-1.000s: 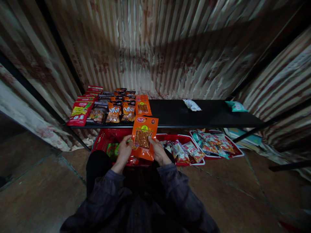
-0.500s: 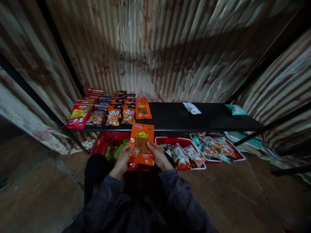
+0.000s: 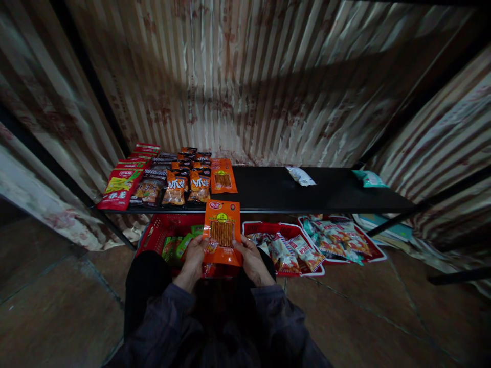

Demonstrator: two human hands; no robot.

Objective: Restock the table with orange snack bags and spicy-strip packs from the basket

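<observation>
An orange snack packet [image 3: 221, 232] with a clear window showing brown sticks is held upright between my two hands. My left hand [image 3: 194, 258] pinches its lower left edge, and my right hand [image 3: 250, 255] grips its lower right edge. Just beyond it, a matching orange packet [image 3: 223, 176] lies on the black shelf [image 3: 264, 191]. To the left of that stand orange-and-black snack bags [image 3: 199, 185], dark brown bags [image 3: 148, 190] and red packets [image 3: 119, 189], in rows. Below the held packet is a red basket [image 3: 153, 232] with green packets [image 3: 178, 247] inside.
A white packet [image 3: 300, 176] and a teal packet [image 3: 369, 179] lie farther right on the shelf. Under it, two more red baskets hold white-and-red snack bags [image 3: 284, 254] and mixed bags [image 3: 345, 237]. Black posts [image 3: 92, 76] and a striped curtain [image 3: 230, 76] enclose the shelf.
The view has tilted up slightly, so the shelf and baskets sit a little lower in the picture. Both hands keep hold of the orange packet, with hardly any other movement.
</observation>
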